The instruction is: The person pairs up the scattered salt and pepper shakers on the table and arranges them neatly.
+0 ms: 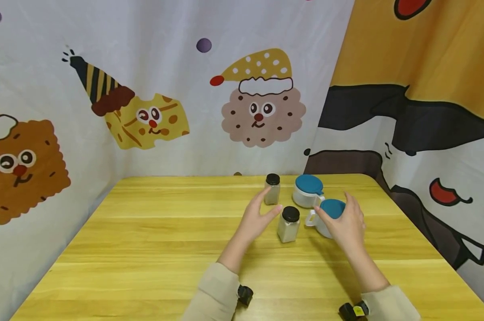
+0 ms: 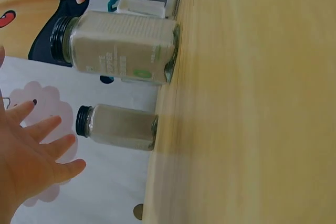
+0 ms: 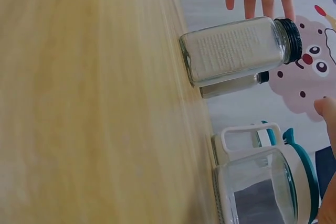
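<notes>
Two glass jars with black screw lids and pale powder inside stand upright: the nearer jar (image 1: 288, 229) and the farther jar (image 1: 272, 195). My left hand (image 1: 254, 218) is beside them, fingers spread, holding nothing; the left wrist view shows a gap between its fingers and the jars. To the right, a clear container (image 3: 257, 192) with a white handle and blue lid is partly hidden behind my right hand (image 1: 348, 224). That hand's thumb and fingers are spread about the lid; I cannot tell whether they touch it. A second blue-lidded container (image 1: 307, 196) stands behind.
The jars and containers stand close together on the right half of a wooden table (image 1: 145, 240). A printed curtain (image 1: 165, 53) hangs behind the table and along its sides. Each wrist wears a black device.
</notes>
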The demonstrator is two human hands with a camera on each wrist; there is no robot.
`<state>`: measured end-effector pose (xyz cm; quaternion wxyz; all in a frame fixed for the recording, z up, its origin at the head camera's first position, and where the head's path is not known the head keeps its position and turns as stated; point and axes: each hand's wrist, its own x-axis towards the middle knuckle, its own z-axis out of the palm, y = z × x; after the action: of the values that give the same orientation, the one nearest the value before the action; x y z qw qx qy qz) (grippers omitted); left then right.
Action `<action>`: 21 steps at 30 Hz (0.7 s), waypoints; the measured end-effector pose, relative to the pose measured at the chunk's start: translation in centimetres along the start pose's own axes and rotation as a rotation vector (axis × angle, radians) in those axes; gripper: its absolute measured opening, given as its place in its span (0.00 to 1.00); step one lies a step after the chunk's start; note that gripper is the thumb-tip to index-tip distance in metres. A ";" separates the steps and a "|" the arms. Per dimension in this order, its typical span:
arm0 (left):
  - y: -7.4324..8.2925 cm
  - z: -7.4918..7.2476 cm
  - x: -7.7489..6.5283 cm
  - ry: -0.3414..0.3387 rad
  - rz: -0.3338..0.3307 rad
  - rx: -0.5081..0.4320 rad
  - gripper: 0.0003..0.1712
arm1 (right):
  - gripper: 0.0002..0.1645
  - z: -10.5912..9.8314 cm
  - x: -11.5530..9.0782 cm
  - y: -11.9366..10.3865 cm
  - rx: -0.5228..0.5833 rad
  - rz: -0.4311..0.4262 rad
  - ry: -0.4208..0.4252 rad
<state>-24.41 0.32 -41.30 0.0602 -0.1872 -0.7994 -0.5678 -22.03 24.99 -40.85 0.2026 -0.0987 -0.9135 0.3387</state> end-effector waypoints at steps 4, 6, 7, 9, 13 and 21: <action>0.0 0.4 0.0 -0.015 -0.027 -0.026 0.42 | 0.65 0.1 0.1 0.0 0.010 0.029 -0.005; 0.0 0.5 -0.1 -0.016 -0.042 -0.039 0.42 | 0.65 0.2 0.1 0.1 0.012 0.037 -0.008; -0.1 0.6 0.0 -0.016 -0.051 -0.045 0.41 | 0.66 0.2 0.1 0.1 0.013 0.041 -0.009; -0.2 0.7 0.0 -0.014 -0.071 -0.065 0.40 | 0.67 0.4 0.2 0.3 0.015 0.046 -0.011; -0.4 0.9 0.0 -0.023 -0.118 -0.099 0.40 | 0.67 0.6 0.3 0.5 0.026 0.057 -0.011; -0.6 1.4 0.1 -0.059 -0.126 -0.145 0.41 | 0.68 0.8 0.3 0.9 0.038 0.074 -0.015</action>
<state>-24.51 1.43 -42.26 -0.0128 -0.1569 -0.7677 -0.6212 -22.66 25.25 -41.90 0.1850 -0.1259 -0.9042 0.3638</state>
